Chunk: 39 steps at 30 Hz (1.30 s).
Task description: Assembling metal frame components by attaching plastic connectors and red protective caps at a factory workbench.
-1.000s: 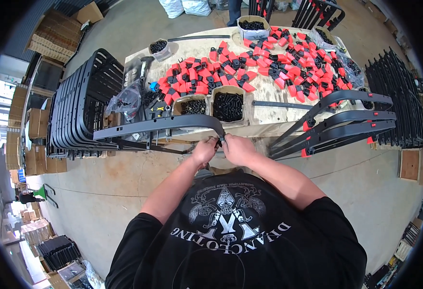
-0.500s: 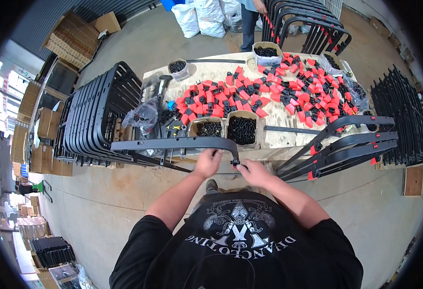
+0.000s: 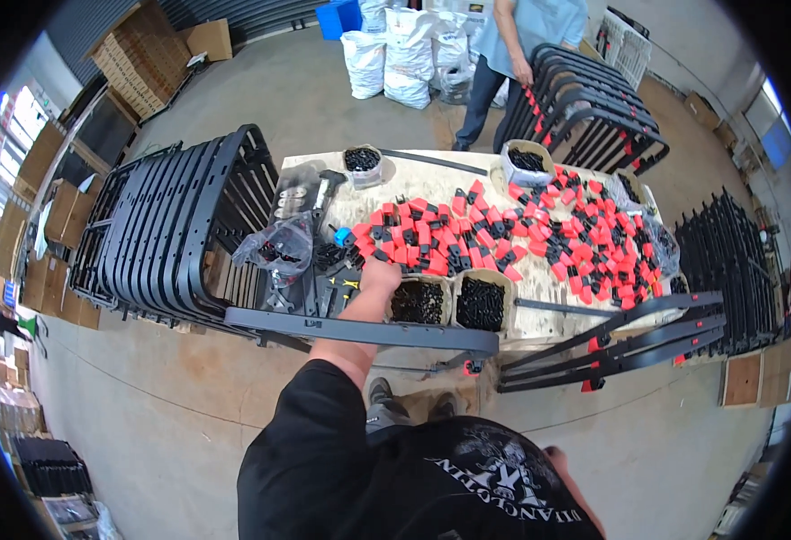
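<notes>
My left hand (image 3: 380, 274) reaches over a black tubular frame (image 3: 413, 337) to the near left edge of a pile of red-and-black plastic pieces (image 3: 440, 236). Its fingers point down and are mostly hidden, so whether they grip a piece does not show. Beside it stands a box of small dark fasteners (image 3: 417, 301), and right of that a box of black parts (image 3: 480, 304). A red-and-black piece (image 3: 474, 367) sits at the bent right end of the frame. Low beside my body, my right hand (image 3: 555, 457) is only partly in view, its fingers hidden.
Stacked black frames (image 3: 166, 225) stand left of the wooden table (image 3: 395, 175); several more frames (image 3: 620, 346) lean at its right front. A plastic bag (image 3: 278, 247) and tools lie on the left. Across the table, a person (image 3: 512, 63) touches another row of frames (image 3: 593, 99).
My left hand has left the frame's bent end and moved forward to the pile. My right hand has let go and dropped to my side. The view has shifted, showing more of the person opposite.
</notes>
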{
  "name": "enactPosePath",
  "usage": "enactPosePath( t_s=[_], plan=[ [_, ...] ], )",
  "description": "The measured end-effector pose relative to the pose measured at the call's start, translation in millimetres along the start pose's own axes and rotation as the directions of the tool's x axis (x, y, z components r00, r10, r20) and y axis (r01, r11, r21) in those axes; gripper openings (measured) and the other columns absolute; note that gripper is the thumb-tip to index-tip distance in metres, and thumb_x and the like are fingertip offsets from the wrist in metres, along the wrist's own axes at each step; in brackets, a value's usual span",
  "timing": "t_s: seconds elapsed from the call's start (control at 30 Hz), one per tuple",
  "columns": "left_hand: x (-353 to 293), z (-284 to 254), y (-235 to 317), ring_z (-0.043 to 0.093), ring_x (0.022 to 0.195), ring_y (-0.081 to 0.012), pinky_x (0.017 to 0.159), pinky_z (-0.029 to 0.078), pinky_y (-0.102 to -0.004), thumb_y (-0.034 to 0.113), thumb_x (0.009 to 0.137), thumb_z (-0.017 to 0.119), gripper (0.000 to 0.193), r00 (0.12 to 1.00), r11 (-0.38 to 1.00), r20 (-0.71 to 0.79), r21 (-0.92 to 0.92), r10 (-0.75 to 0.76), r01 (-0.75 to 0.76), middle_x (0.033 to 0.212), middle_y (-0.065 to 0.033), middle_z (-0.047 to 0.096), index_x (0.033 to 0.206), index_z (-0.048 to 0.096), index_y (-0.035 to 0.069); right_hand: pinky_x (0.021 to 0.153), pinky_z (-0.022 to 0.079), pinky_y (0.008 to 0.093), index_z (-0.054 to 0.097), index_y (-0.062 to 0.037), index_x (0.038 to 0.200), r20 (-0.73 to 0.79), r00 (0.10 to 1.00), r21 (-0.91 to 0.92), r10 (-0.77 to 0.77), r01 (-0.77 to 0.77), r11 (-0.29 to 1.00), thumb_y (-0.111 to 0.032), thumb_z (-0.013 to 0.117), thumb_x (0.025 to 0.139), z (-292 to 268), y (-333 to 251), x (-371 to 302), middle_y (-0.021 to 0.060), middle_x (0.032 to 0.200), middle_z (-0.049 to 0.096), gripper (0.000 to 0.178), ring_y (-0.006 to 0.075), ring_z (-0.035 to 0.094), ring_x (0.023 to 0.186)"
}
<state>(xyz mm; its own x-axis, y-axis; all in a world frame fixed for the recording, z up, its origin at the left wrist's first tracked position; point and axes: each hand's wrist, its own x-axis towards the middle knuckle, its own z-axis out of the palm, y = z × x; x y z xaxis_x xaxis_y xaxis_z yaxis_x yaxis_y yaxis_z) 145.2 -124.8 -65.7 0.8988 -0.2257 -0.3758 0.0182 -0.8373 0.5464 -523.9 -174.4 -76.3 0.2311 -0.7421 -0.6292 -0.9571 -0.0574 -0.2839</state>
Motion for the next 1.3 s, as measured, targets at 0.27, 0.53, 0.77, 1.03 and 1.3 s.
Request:
enactPosePath(
  t_s=[0.27,0.53,0.77,1.03,1.3],
  plan=[
    [-18,-27,13,0.068,0.113,-0.0358,0.095,0.054,-0.0441,0.032,0.083,0.069,0.048,0.998,0.991,-0.006,-0.115,-0.068,0.066,0.117,-0.0257,0.070,0.116,0.065,-0.003,0.075,0.056,0.0398,0.071,-0.0005,0.092,-0.028,0.989,0.077,-0.144,0.146,0.986,-0.040,0.073,0.084,20,-3,0,0.0188,0.082,0.073,0.040,0.0325,0.072,0.079],
    [-137,-51,-81,0.063,0.070,-0.0136,0.066,0.052,-0.0295,0.020,0.099,0.063,0.017,0.907,0.473,0.336,-0.861,0.253,0.187,0.085,-0.0021,0.067,0.102,0.068,0.004,0.060,0.048,0.0316,0.063,-0.0047,0.088,0.238,0.952,0.484,-0.192,0.056,0.873,-0.030,0.067,0.094,-15,-117,27,0.0047,0.075,0.063,0.027,0.0171,0.061,0.066],
    [-277,-79,-123,0.064,0.082,-0.0191,0.073,0.055,-0.0334,0.028,0.104,0.057,0.042,0.739,0.357,0.579,-0.809,0.344,0.468,0.101,-0.0086,0.064,0.134,0.056,-0.001,0.054,0.041,0.0259,0.062,-0.0068,0.110,0.551,0.538,0.700,-0.638,0.118,0.704,-0.032,0.059,0.102,9,-303,-1,-0.0014,0.076,0.055,0.026,0.0091,0.053,0.064],
    [-265,-155,-125,0.067,0.084,-0.0173,0.073,0.054,-0.0327,0.025,0.107,0.050,0.036,0.702,0.817,0.530,-0.563,0.476,-0.129,0.100,-0.0101,0.070,0.129,0.062,-0.001,0.065,0.046,0.0286,0.063,-0.0106,0.113,0.585,0.415,0.768,-0.697,-0.009,0.640,-0.040,0.051,0.099,83,-423,-52,0.0010,0.090,0.065,0.034,0.0123,0.058,0.074],
    [-214,-266,-227,0.064,0.102,-0.0350,0.092,0.052,-0.0440,0.025,0.082,0.076,0.040,0.519,0.533,0.188,-0.032,0.834,-0.846,0.106,-0.0169,0.069,0.113,0.068,0.002,0.096,0.049,0.0484,0.063,-0.0009,0.115,0.590,0.327,0.749,-0.738,-0.562,0.350,-0.046,0.048,0.093,187,-509,-135,0.0149,0.113,0.068,0.052,0.0326,0.065,0.104]
  ],
)
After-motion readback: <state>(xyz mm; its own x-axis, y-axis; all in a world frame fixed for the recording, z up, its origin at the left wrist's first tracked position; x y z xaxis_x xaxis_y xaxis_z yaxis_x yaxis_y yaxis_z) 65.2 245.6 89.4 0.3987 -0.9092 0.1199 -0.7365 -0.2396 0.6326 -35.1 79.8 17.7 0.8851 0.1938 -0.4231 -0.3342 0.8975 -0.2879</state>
